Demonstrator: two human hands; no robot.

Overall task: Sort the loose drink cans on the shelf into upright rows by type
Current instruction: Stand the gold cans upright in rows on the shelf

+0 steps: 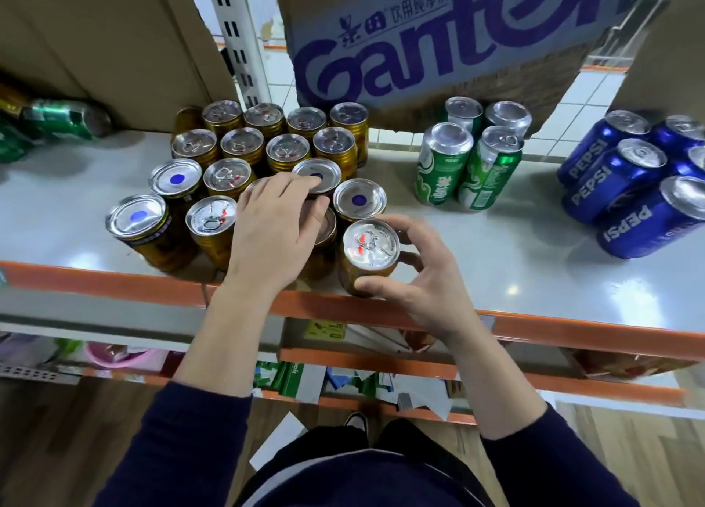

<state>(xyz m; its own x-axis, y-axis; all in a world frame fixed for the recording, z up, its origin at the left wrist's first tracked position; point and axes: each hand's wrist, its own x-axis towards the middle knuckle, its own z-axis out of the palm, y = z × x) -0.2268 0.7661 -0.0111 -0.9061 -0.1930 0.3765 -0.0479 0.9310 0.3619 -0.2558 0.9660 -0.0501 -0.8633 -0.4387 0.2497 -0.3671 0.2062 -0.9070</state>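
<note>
Several gold cans (236, 145) stand upright in rows on the grey shelf (496, 262); some show pull tabs, others show plain bottoms with a blue dot. My left hand (274, 224) lies flat over the tops of gold cans in the front rows, fingertips touching a blue-dot can (318, 172). My right hand (412, 277) grips one upright gold can (370, 254) at the shelf's front edge. Several green cans (469, 155) stand right of the gold group. Blue Pepsi cans (625, 178) stand at the far right.
A green can (65, 119) lies on its side at the far left by a cardboard sheet. A Ganten cardboard box (419, 44) hangs over the back of the shelf. The orange shelf lip (114, 281) runs along the front. Lower shelves hold mixed goods.
</note>
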